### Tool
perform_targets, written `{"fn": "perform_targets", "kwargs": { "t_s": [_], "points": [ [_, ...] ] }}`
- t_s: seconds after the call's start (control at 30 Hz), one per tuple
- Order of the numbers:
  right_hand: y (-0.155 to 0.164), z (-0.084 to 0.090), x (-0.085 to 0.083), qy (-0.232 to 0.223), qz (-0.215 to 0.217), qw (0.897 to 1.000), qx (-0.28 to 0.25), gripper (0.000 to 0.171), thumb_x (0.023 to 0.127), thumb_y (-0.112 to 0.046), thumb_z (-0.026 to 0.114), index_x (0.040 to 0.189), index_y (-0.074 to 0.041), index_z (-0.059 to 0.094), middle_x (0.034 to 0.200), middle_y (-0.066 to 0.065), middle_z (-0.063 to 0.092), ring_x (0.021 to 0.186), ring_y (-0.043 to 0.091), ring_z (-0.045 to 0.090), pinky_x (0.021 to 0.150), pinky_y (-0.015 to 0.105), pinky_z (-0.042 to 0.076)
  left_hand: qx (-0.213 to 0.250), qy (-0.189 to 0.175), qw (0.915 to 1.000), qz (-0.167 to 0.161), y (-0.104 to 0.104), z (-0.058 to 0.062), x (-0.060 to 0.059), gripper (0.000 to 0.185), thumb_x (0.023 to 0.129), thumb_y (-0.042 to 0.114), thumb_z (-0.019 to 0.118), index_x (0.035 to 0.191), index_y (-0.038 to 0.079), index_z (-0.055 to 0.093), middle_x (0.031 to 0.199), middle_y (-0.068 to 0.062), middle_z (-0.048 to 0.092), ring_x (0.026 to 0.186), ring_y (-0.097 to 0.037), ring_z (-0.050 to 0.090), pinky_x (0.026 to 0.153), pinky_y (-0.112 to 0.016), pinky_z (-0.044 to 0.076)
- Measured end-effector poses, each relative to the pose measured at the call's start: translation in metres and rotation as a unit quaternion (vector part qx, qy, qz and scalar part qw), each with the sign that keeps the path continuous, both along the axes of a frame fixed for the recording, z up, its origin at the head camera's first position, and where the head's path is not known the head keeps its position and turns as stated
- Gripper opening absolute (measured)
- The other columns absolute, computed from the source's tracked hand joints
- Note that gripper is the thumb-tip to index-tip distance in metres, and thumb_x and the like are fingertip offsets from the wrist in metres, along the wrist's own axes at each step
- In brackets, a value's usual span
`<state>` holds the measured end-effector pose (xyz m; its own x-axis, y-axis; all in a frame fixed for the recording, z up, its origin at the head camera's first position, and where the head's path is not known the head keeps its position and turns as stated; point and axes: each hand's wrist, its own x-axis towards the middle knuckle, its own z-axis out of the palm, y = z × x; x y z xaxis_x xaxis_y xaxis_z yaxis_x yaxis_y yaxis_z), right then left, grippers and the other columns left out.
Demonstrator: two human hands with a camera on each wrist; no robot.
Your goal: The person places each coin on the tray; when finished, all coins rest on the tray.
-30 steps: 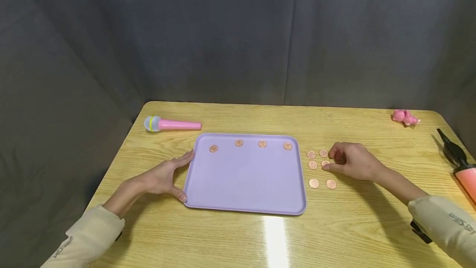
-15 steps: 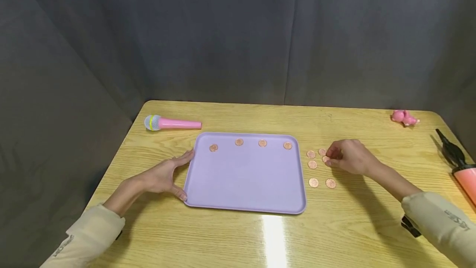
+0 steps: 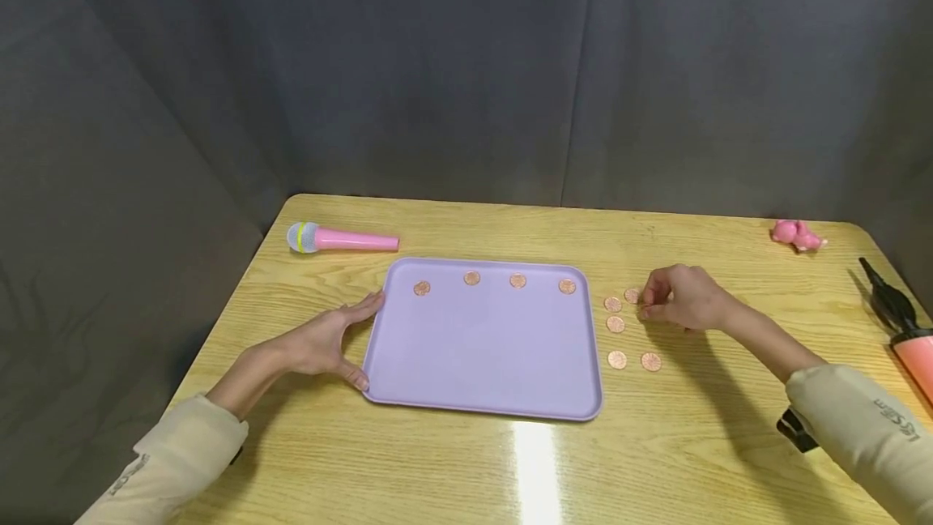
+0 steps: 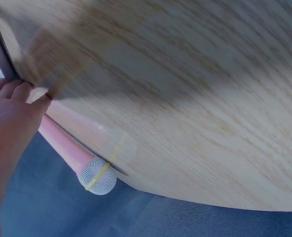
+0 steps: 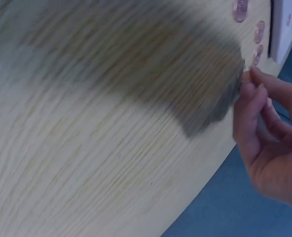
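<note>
A dark grey curtain is hanging behind the light wooden table (image 3: pixel 466 468) where I am sitting, and the tabletop is shining under a streak of light near my edge.

My left hand (image 3: pixel 321 340) is resting flat against the left rim of the flat lavender plastic tray (image 3: pixel 481 363), fingers straight and relaxed, with the fingertips (image 4: pixel 18 89) touching the tray's edge. Four small round copper coins (image 3: pixel 494 282) are lying in a row along the tray's far side, well apart from each other.

My right hand (image 3: pixel 681 298) is hovering just above the table to the right of the tray, thumb and forefinger pressed together on one small copper coin (image 3: pixel 645 313); the right wrist view is showing the pinch, though blur is hiding most of the coin itself. Four more loose copper coins (image 3: pixel 615 324) are lying on the wood just beside that hand, between it and the tray, two of them nearer to me.

A pink toy microphone with a grey mesh head (image 3: pixel 341 239) is lying on its side beyond the tray's far left corner. A small pink toy figure (image 3: pixel 796 234) is sitting at the table's far right corner, and a black-and-salmon hand pump (image 3: pixel 900 322) is lying at the right edge.
</note>
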<state>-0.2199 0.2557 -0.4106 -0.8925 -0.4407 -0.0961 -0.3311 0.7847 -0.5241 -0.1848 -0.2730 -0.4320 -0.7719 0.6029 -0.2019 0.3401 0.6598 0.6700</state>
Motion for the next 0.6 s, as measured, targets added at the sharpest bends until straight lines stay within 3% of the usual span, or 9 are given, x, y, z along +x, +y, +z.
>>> {"fn": "perform_targets", "kwargs": {
  "t_s": [0.13,0.27,0.43,0.6],
  "points": [
    [-0.021,0.004,-0.01,-0.041,-0.053,0.996,-0.057,0.015,0.086,-0.013,0.073,0.09,-0.002,0.063,0.07,0.007,0.064,0.048,0.019,0.056,0.04,0.03,0.048,-0.002,-0.001,1.0,0.0,-0.001,0.001,0.001,0.129,0.057,0.038,0.091,0.154,-0.001,0.016,0.16,-0.017,0.011,0.145,-0.035,0.013,0.116,-0.051,0.016],
    [-0.065,0.006,-0.027,-0.056,-0.085,0.99,-0.103,0.018,0.088,-0.016,0.072,0.095,0.0,0.066,0.071,0.014,0.067,0.051,0.023,0.059,0.043,0.03,0.047,-0.002,0.0,1.0,0.004,-0.002,0.003,0.001,0.128,0.058,0.037,0.091,0.154,-0.001,0.017,0.16,-0.017,0.012,0.145,-0.035,0.014,0.116,-0.052,0.016],
    [-0.138,0.003,-0.047,-0.073,-0.072,0.985,-0.14,0.016,0.087,-0.016,0.074,0.094,-0.002,0.07,0.07,0.016,0.069,0.047,0.017,0.057,0.041,0.025,0.045,0.002,-0.009,0.9999,0.005,-0.003,0.001,0.001,0.127,0.058,0.037,0.091,0.154,0.001,0.015,0.16,-0.018,0.01,0.146,-0.037,0.011,0.116,-0.055,0.013],
    [-0.205,-0.002,-0.052,-0.06,-0.038,0.989,-0.13,0.017,0.083,-0.018,0.078,0.09,-0.003,0.073,0.069,0.011,0.07,0.049,0.014,0.058,0.044,0.023,0.046,0.0,-0.002,1.0,0.001,-0.002,0.0,0.0,0.127,0.058,0.036,0.091,0.154,0.001,0.016,0.16,-0.017,0.01,0.146,-0.037,0.011,0.116,-0.055,0.013]
  ]
}}
